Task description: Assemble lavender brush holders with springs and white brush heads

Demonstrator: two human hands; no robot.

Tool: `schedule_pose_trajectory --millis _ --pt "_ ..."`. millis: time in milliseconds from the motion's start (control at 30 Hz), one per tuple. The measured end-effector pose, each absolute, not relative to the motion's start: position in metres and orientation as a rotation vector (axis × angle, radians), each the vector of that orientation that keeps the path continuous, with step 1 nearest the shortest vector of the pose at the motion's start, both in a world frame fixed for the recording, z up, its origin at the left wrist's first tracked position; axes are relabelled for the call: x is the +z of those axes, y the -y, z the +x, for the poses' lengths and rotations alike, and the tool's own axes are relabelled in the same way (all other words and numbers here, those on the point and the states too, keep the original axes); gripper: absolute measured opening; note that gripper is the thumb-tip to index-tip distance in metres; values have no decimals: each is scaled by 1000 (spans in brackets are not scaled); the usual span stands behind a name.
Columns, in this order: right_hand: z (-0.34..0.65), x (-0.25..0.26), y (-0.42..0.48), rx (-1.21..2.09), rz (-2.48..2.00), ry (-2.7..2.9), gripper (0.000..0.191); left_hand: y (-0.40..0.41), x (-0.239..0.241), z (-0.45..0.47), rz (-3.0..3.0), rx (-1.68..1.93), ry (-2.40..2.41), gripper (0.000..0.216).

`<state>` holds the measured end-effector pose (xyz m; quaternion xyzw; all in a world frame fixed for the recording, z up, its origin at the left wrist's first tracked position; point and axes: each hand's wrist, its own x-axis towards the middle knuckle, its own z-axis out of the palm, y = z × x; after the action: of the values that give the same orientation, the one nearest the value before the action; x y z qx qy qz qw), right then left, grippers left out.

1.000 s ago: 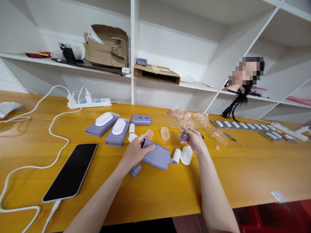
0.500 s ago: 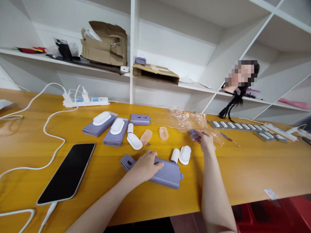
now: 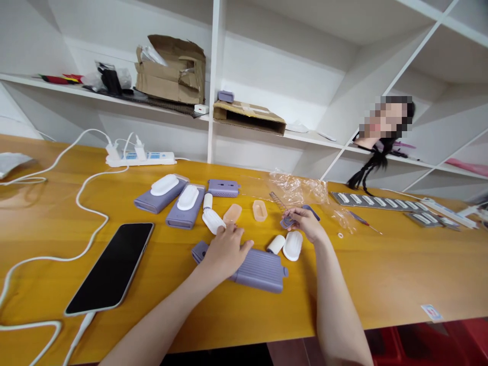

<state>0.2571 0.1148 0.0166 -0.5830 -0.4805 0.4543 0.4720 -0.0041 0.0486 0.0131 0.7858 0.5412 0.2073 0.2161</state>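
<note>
My left hand is over a purple ribbed case, fingers stretched forward and thumb apart. Its fingertips are close to a white oval dish-like piece; contact with it is unclear. My right hand pinches a small purple part. A thin coil spring rises beside those fingers; whether it is joined to the part is unclear. Behind that hand shows another purple piece. Below it lie a white cylinder and a second white oval piece.
Two purple cases with white ovals, a purple block and peach trays lie farther back. Clear plastic wrap and a screwdriver are to the right. A phone on a cable and a power strip are left.
My left hand has lifted and moved forward off the ribbed case. My right hand has come left and nearer with the small purple part. The spring seen by my left hand no longer shows there.
</note>
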Motion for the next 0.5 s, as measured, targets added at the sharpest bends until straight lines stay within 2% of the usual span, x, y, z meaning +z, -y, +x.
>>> schedule_pose_trajectory --millis 100,233,500 --pt "276 17 -116 965 -1451 1087 2 -56 17 -12 2133 661 -1499 41" --pt "303 11 -119 772 -1547 951 12 -64 15 -19 2086 778 -1456 34" --pt "318 -13 -130 579 -1819 876 16 -67 11 -22 2058 793 -1391 31"
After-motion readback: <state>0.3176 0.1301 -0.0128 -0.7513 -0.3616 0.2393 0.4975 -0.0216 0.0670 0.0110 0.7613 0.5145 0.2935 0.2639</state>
